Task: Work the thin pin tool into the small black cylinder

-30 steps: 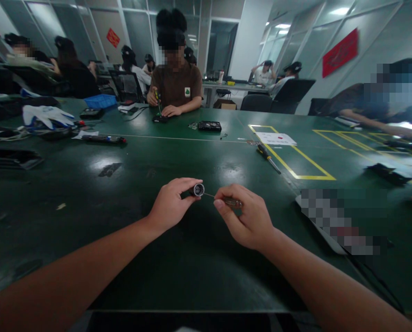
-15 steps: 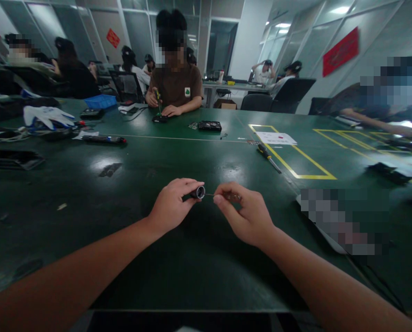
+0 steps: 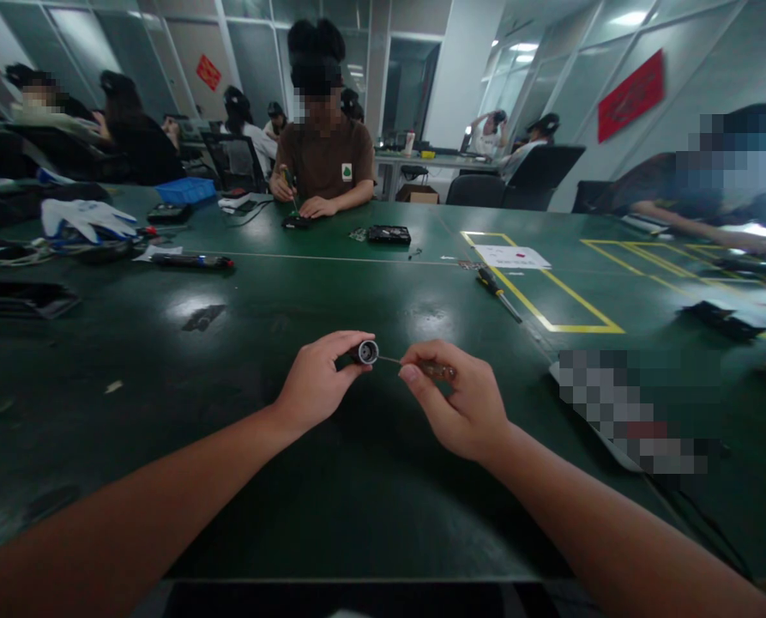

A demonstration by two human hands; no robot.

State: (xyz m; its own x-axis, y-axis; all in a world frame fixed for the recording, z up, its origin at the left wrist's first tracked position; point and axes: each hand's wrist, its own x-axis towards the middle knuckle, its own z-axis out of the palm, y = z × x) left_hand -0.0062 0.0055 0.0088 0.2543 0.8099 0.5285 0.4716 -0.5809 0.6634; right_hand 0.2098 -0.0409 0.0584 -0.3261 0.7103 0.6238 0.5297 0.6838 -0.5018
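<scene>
Thumb and fingers of my left hand (image 3: 324, 378) grip a short dark cylinder (image 3: 368, 352) with a silver rim. Its round open end is turned toward me, and details inside are too small to make out. My right hand (image 3: 456, 395) is closed around the clear-looking handle of a small, thin screwdriver (image 3: 442, 371). The slim metal shaft points left, its tip beside the cylinder's rim; whether it touches I cannot tell. Both hands are held over the green table (image 3: 331, 532).
A larger screwdriver (image 3: 499, 293) lies beyond my right hand, near yellow tape and a paper sheet (image 3: 511, 257). White gloves (image 3: 87, 219), a pen-like black tool (image 3: 193, 261) and a blue tray (image 3: 185, 190) are at left. A co-worker (image 3: 324, 159) sits opposite; a partly blurred-out white-edged object (image 3: 605, 429) is at right.
The cylinder's open end has turned more toward me, showing more of its inside. It and the small screwdriver have shifted slightly, and more of the screwdriver's handle shows.
</scene>
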